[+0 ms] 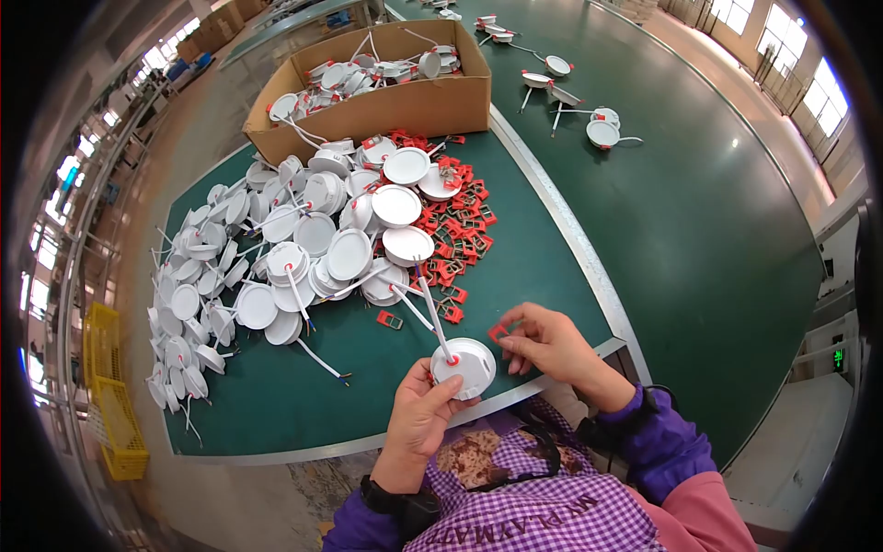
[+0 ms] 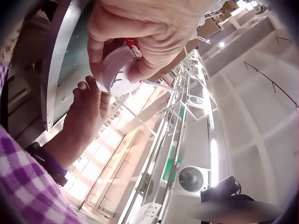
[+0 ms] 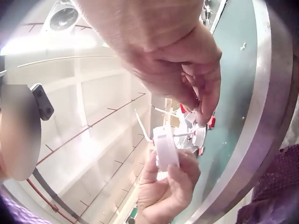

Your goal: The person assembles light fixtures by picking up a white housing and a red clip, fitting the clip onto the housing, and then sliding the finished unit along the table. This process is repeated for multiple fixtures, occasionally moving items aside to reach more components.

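In the head view the left hand [image 1: 418, 419] grips a round white lamp [image 1: 474, 366] by its edge, thumb on the face; a white cable rises from a red spot on it. Just right of the lamp, the right hand [image 1: 544, 345] pinches a small red clip [image 1: 498, 332] between thumb and fingers, apart from the lamp. The left wrist view has the left hand [image 2: 140, 37] around the lamp [image 2: 119, 72], with the right hand [image 2: 86, 109] beyond. From the right wrist, the lamp [image 3: 167, 148] appears edge-on in the left hand [image 3: 168, 189], below the right hand [image 3: 187, 65].
A large pile of white lamps [image 1: 349, 254] covers the left of the green table [image 1: 515, 262]. Red clips [image 1: 460, 230] lie heaped beside it. Behind stands a cardboard box [image 1: 405, 109] of lamps. More lamps [image 1: 602, 134] lie on the green surface at right. Yellow crates [image 1: 115, 414] stand at left.
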`<state>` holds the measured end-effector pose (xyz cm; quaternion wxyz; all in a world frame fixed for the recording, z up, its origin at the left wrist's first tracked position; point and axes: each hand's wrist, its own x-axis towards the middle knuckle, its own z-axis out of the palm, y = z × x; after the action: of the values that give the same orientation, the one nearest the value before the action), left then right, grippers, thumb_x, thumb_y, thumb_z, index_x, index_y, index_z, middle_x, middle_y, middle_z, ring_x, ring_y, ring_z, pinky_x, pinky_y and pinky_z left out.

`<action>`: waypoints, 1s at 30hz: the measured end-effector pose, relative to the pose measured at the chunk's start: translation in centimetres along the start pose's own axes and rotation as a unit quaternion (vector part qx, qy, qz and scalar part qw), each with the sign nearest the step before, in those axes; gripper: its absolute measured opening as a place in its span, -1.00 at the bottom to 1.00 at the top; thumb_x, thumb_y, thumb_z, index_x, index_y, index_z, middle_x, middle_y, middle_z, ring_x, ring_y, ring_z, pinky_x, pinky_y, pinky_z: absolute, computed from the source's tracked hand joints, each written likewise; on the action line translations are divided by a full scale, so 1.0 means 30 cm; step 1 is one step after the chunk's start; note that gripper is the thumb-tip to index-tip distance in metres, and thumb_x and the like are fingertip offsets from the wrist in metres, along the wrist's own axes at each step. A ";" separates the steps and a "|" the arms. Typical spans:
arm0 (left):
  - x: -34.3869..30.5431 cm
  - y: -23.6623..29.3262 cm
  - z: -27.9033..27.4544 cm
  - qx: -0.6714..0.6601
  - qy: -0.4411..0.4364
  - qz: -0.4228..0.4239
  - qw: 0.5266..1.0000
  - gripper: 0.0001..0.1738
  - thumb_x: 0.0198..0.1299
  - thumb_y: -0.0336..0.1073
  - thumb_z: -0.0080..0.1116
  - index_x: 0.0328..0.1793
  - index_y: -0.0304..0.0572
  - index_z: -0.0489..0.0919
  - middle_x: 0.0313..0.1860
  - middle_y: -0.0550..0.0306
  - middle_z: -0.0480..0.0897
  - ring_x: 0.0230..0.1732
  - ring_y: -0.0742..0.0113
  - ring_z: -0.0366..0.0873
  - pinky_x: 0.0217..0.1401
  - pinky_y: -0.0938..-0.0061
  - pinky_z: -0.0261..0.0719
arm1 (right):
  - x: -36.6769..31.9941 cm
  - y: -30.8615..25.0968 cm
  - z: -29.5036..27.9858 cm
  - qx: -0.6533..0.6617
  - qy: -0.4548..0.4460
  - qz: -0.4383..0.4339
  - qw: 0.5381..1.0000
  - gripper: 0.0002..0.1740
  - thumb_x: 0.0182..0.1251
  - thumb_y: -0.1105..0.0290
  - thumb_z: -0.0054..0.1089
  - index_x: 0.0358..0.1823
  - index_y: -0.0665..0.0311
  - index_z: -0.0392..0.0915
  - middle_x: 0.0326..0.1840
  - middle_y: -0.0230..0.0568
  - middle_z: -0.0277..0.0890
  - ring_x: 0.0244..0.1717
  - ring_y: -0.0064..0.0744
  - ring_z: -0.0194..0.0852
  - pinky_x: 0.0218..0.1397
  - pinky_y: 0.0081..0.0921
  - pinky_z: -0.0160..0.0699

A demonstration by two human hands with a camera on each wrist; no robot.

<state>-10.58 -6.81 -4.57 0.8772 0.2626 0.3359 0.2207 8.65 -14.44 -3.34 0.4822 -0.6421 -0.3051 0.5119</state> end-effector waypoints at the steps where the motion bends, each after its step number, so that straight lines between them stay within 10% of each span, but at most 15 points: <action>1: 0.000 -0.001 0.003 -0.001 0.005 0.012 1.000 -0.70 0.16 -0.51 0.12 0.02 -0.23 0.37 -0.07 0.04 0.56 -0.09 0.22 0.58 -0.11 0.24 0.64 | -0.006 -0.004 0.003 0.045 0.012 -0.007 0.999 -0.87 0.32 0.44 0.11 -0.19 0.34 0.46 -0.47 -0.28 0.52 -0.57 -0.66 0.51 -0.58 -0.70 0.42; 15: 0.017 -0.021 0.019 -0.029 0.008 0.040 0.999 -0.74 0.19 -0.48 0.12 -0.03 -0.19 0.35 -0.04 0.04 0.53 -0.03 0.25 0.55 -0.02 0.23 0.59 | -0.061 -0.017 0.071 0.085 -0.001 -0.020 0.996 -0.81 0.22 0.52 0.20 -0.17 0.42 0.45 -0.43 -0.24 0.53 -0.49 -0.56 0.54 -0.42 -0.66 0.54; 17: 0.016 -0.023 0.019 -0.030 0.012 0.040 0.999 -0.74 0.19 -0.49 0.12 -0.03 -0.19 0.35 -0.04 0.05 0.54 -0.04 0.26 0.55 -0.02 0.23 0.58 | -0.052 0.012 0.068 -0.236 0.133 -0.289 0.918 -0.80 0.23 0.50 0.19 -0.17 0.40 0.42 -0.44 -0.20 0.51 -0.51 -0.57 0.52 -0.46 -0.66 0.49; 20: 0.015 -0.025 0.015 -0.019 0.018 0.060 0.998 -0.74 0.18 -0.49 0.14 -0.04 -0.19 0.36 -0.06 0.07 0.54 -0.07 0.27 0.56 -0.03 0.26 0.58 | -0.044 0.016 0.057 -0.278 0.176 -0.310 0.892 -0.81 0.22 0.50 0.19 -0.20 0.41 0.43 -0.45 -0.16 0.50 -0.53 -0.52 0.52 -0.46 -0.63 0.50; 30: 0.026 -0.050 0.032 0.043 0.064 0.126 0.989 -0.69 0.16 -0.52 0.14 0.02 -0.21 0.38 -0.06 0.07 0.55 -0.07 0.29 0.57 -0.05 0.35 0.61 | -0.074 0.035 0.125 -0.098 0.137 -0.173 0.970 -0.84 0.32 0.52 0.04 -0.14 0.46 0.46 -0.44 -0.19 0.56 -0.43 -0.53 0.61 -0.39 -0.62 0.59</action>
<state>-9.07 -7.83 -5.25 0.8069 0.3259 0.3644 0.3315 4.35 -15.62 -3.56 0.5348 -0.6880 -0.3913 0.2958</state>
